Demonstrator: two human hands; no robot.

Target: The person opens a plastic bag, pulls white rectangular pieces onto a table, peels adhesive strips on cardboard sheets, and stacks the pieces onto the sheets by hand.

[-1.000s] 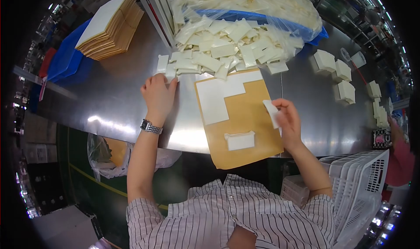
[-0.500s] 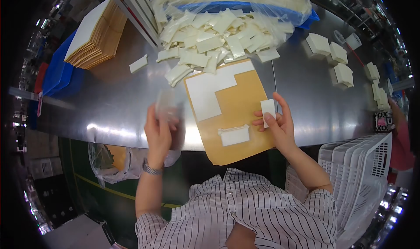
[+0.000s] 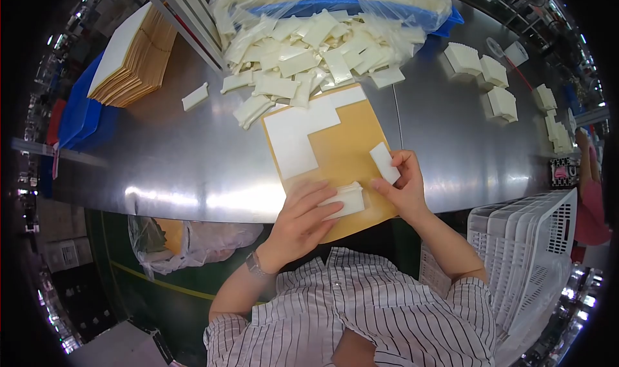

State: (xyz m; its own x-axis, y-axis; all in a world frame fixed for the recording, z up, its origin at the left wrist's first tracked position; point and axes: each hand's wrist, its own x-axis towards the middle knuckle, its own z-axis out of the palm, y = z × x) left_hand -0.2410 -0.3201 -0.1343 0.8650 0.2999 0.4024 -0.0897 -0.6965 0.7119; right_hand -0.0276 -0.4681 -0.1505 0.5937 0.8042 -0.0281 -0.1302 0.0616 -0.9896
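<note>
My left hand (image 3: 304,217) lies over the left part of a white flat piece (image 3: 350,201), its fingers spread slightly; whether it grips the piece is hard to see. That piece rests near the front of a tan sheet (image 3: 345,151), which carries white rectangular pieces (image 3: 290,141) along its left and back. At the sheet's right edge my right hand (image 3: 407,183) holds a small white rectangle (image 3: 385,163) between thumb and fingers. Behind the sheet is a heap of cream-white pieces (image 3: 300,62).
Tan sheets (image 3: 132,57) are stacked at the back left beside a blue tray (image 3: 80,112). White stacks (image 3: 463,59) stand on the right. A plastic-lined blue bin (image 3: 445,25) is at the back, white crates (image 3: 509,238) at the front right. Another person's arm (image 3: 585,157) shows far right.
My left hand has moved from the heap to the front piece on the sheet. A single piece now lies apart, left of the heap. My right hand has turned its rectangle.
</note>
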